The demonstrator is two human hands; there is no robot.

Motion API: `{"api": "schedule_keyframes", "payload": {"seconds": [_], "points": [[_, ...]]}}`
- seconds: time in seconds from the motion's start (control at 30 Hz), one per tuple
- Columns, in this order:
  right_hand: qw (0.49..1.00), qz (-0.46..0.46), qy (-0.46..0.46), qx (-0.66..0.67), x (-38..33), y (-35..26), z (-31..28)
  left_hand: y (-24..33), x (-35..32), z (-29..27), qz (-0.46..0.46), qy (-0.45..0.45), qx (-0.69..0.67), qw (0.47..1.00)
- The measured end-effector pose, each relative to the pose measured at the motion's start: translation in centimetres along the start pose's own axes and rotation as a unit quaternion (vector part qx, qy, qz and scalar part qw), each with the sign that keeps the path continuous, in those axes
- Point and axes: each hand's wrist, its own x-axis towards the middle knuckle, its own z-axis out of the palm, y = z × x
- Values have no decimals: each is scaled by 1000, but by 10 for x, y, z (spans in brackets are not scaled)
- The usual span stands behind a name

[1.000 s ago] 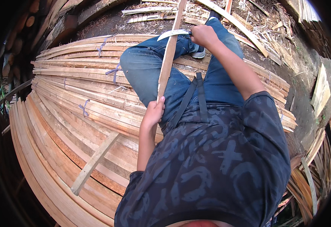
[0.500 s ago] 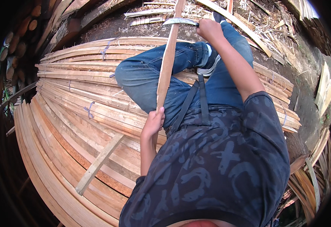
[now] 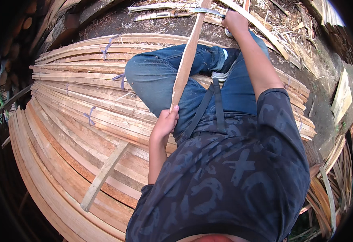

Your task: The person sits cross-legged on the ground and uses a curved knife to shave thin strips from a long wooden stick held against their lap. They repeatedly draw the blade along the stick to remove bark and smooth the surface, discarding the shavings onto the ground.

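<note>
A long wooden strip (image 3: pixel 185 66) slants away from me across my bent left leg, its far end reaching the top edge of the view. My left hand (image 3: pixel 165 122) is closed round the strip's near end, beside my hip. At the far right of the strip, my right hand (image 3: pixel 236 22) grips the dark handle of a sickle (image 3: pixel 208 11). The curved, pale blade crosses the strip near its far end and appears to touch it. Most of the handle is hidden in my fist.
I sit on bundles of sawn wooden strips (image 3: pixel 104 99) tied with purple bands (image 3: pixel 90 116). A short wooden piece (image 3: pixel 104 175) lies across the strips at lower left. Shavings and offcuts litter the ground (image 3: pixel 116 22) ahead. A long curved slat (image 3: pixel 261 30) passes beside my right hand.
My right hand and the sickle have moved farther away and to the right. The strip's far end has swung right with them, while my left hand keeps its hold, slightly higher.
</note>
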Motion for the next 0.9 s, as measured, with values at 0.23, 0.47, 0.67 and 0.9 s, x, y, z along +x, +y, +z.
{"api": "schedule_keyframes", "payload": {"seconds": [0.23, 0.47, 0.67, 0.9], "points": [[973, -223, -41, 47, -57, -40, 1, -9, 5, -8, -8, -31, -11, 999], [999, 30, 6, 14, -4, 20, -9, -14, 10, -2, 68, 11, 40, 997], [990, -49, -88, 96, -74, -30, -18, -19, -3, -13, 69, 46, 23, 996], [970, -13, -95, 221, -135, -66, -14, -10, -21, -26, 185, 252, 249, 917]]}}
